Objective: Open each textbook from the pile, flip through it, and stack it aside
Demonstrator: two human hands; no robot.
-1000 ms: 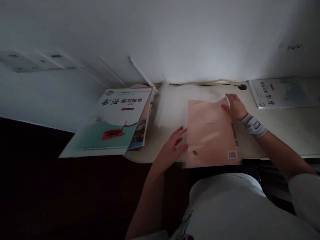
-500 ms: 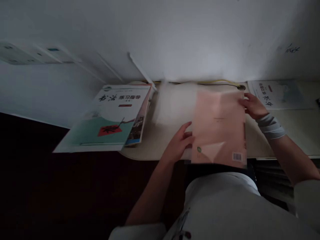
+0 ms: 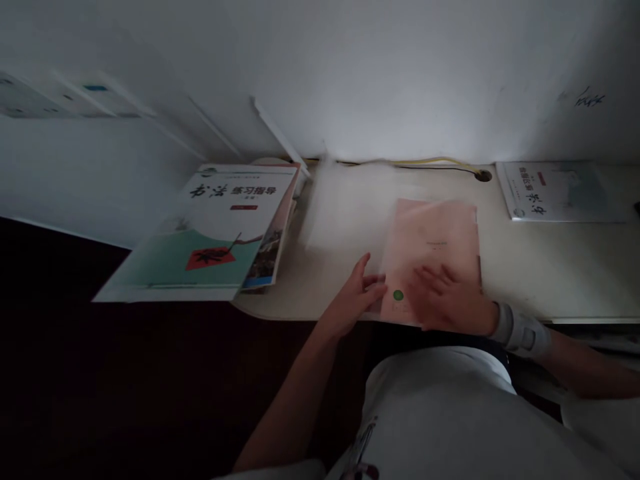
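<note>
A pink booklet (image 3: 434, 227) with a green round mark lies on the pale table in front of me, near its front edge. My right hand (image 3: 453, 297), with a grey band round the wrist, rests spread over the lower part of the booklet and covers it there; its fingers are slightly blurred. At the booklet's left edge is my left hand (image 3: 357, 293), fingers apart, the thumb side raised and the fingertips at or touching the edge. A blurred whitish, sheet-like shape (image 3: 345, 207) shows on the table to the booklet's left.
To the left, a stack of books topped by a white-and-green calligraphy book (image 3: 200, 233) juts past the rounded table edge. Another calligraphy book (image 3: 555, 190) lies at the right by the wall. A yellow cable (image 3: 425, 161) runs along the wall to a round hole (image 3: 483, 175).
The pink booklet has come down flat onto the table. My right hand has left its upper right corner and moved down and left onto its lower part. My left hand stays beside it.
</note>
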